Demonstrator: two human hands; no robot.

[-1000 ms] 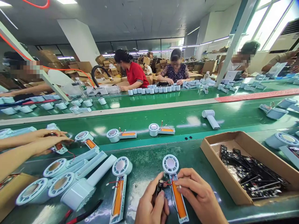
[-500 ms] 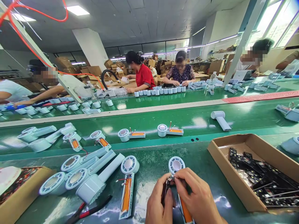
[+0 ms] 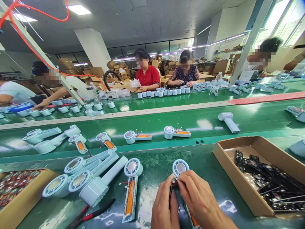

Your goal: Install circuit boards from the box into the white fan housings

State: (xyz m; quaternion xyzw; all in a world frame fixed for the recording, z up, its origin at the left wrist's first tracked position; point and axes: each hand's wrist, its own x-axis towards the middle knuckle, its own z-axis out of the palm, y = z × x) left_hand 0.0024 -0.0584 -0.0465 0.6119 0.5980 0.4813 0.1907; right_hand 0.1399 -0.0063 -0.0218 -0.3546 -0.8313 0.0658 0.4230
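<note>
In front of me lies a pale blue handheld fan [image 3: 180,168], its round head facing up and its handle open with an orange battery [image 3: 194,221] inside. My left hand [image 3: 164,202] is closed around a narrow black circuit board [image 3: 170,192], seen mostly edge-on between thumb and fingers. My right hand [image 3: 200,197] pinches at the board's upper end, just below the fan head; whatever sits between those fingertips is hidden. A dark wire runs down beside the battery under the right hand. To the left is another opened fan [image 3: 130,197] with its battery and loose wires showing.
A cardboard box [image 3: 247,194] of black circuit boards stands at right. At left are a box [image 3: 30,198] of wired parts, a pile of fans [image 3: 92,190] and red-and-black pliers [image 3: 89,216]. More fans lie on the green conveyor [image 3: 197,127]; several people work beyond it.
My left hand has turned slightly, hiding more of the board. Fans on the conveyor have shifted right. A white round item over the left box is gone. Co-workers across have moved their arms.
</note>
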